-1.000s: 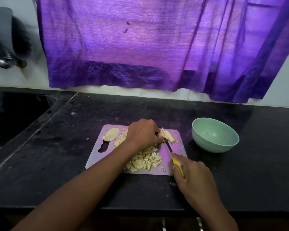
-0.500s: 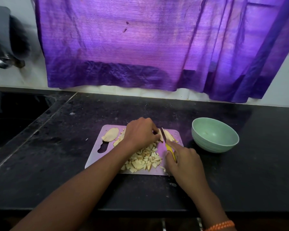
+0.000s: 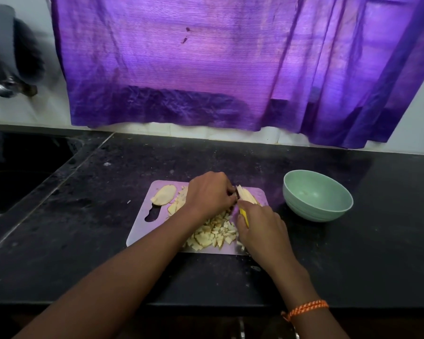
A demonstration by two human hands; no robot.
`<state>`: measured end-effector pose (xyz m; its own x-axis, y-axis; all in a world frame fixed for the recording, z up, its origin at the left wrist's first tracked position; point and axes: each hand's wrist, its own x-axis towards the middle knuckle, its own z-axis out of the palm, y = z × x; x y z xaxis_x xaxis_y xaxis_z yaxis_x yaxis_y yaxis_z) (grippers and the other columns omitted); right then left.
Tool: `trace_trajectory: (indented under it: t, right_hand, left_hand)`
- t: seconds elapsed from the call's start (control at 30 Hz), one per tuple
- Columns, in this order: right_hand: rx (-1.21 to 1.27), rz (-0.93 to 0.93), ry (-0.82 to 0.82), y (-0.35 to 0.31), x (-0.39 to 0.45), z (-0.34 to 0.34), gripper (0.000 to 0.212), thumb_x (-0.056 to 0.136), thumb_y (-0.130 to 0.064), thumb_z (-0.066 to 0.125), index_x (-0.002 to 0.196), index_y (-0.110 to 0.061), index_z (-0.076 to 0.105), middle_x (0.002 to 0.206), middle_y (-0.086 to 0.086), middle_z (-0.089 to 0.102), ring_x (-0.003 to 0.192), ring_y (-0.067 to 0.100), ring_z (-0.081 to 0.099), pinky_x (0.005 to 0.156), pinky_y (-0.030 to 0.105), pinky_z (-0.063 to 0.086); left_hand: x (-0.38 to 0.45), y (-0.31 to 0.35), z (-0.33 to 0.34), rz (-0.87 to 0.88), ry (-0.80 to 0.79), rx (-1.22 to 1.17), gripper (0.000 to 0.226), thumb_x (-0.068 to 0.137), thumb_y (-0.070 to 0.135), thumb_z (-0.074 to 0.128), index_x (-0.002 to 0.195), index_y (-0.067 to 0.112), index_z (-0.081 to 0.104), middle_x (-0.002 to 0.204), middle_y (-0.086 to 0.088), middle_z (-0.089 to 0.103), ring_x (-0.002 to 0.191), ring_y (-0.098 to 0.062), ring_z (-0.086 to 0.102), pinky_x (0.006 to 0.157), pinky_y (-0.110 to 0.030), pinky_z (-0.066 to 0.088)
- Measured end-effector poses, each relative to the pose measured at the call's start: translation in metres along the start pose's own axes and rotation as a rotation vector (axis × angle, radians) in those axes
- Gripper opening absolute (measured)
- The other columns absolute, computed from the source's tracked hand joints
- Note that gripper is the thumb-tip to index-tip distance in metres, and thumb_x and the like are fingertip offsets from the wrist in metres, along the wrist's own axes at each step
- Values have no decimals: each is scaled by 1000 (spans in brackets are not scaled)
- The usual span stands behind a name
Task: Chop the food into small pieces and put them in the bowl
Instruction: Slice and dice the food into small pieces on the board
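Head view: right hand [image 3: 261, 226] grips knife [image 3: 243, 214], left hand [image 3: 209, 193] seemingly steadies strips [image 3: 247, 197].

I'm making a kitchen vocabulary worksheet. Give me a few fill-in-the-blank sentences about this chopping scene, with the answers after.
1. The green bowl holds ____ chopped pieces so far.
2. The right hand grips a knife with a ____ handle.
3. The left hand holds the strips on the ____ cutting board.
4. The diced pile lies on the board, ____ the bowl.

Answers: no; yellow; purple; outside
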<state>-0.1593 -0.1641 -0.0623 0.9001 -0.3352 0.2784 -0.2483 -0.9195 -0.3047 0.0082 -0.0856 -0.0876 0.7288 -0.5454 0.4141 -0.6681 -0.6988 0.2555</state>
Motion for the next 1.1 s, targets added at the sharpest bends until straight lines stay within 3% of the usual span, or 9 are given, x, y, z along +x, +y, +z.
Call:
trace_trajectory:
  t: [0.2,0.3,0.37,0.57,0.67,0.8,0.9,1.0,1.1]
  right_hand:
    - [40,-17,-28,3,1,-4,22,105,-33,48,120,-31,63,88,-7,54,74,13,47,64,33,39]
    - [83,-20,-16,9,-6,-4,26,101,-31,49,123,-33,64,99,-1,66,87,23,62,68,36,47]
    - [94,-19,-12,16,-14,-3,33,101,-34,49,132,-35,60,107,1,69,93,24,62,71,37,47]
    - [177,-9,5,38,-47,-2,43,99,-42,54,141,-39,58,73,-10,52,77,15,54,67,35,45]
    - [335,-6,73,39,-54,-3,39,97,-34,61,136,-36,66,53,-15,42,58,3,38,57,27,34]
    - [380,-4,160,39,-45,-8,38,97,-27,62,135,-34,67,50,-10,45,50,11,44,50,27,34]
    - [282,17,173,46,-27,-7,44,97,-32,54,140,-33,62,61,-8,58,60,10,56,60,33,49]
    - [165,65,167,56,-12,-1,49,94,-42,41,139,-36,59,84,-2,70,82,24,65,71,39,55]
    - [175,41,151,57,-8,2,47,94,-44,42,136,-37,62,78,-3,68,78,23,62,69,40,55]
  left_hand:
    - [2,3,2,-57,-23,42,30,87,57,71,85,30,83,84,13,77,70,-7,65,60,-27,54]
    - [2,5,2,-78,-23,58,32,87,58,71,83,29,82,80,12,76,66,-7,65,60,-30,57]
    - [3,6,2,-82,-36,49,30,88,57,73,85,29,83,81,13,76,66,-7,65,60,-30,57]
    - [1,6,-1,-71,-40,41,26,88,54,76,88,29,84,84,14,77,69,-5,65,60,-27,56]
    - [1,5,-4,-48,-36,28,23,89,52,76,93,32,85,88,16,78,73,-5,67,60,-26,55]
    - [0,2,-9,-18,-10,-4,17,92,46,77,97,33,86,91,16,80,79,-8,70,58,-24,51]
    - [-1,2,-11,34,18,-28,15,95,40,77,103,32,86,100,16,81,90,-10,73,65,-27,54]
    - [-3,5,-11,71,7,-24,14,95,37,78,106,32,86,104,16,80,93,-10,72,70,-29,58]
    - [-4,7,-12,87,43,-36,13,94,37,80,104,33,85,101,15,80,94,-10,71,65,-26,51]
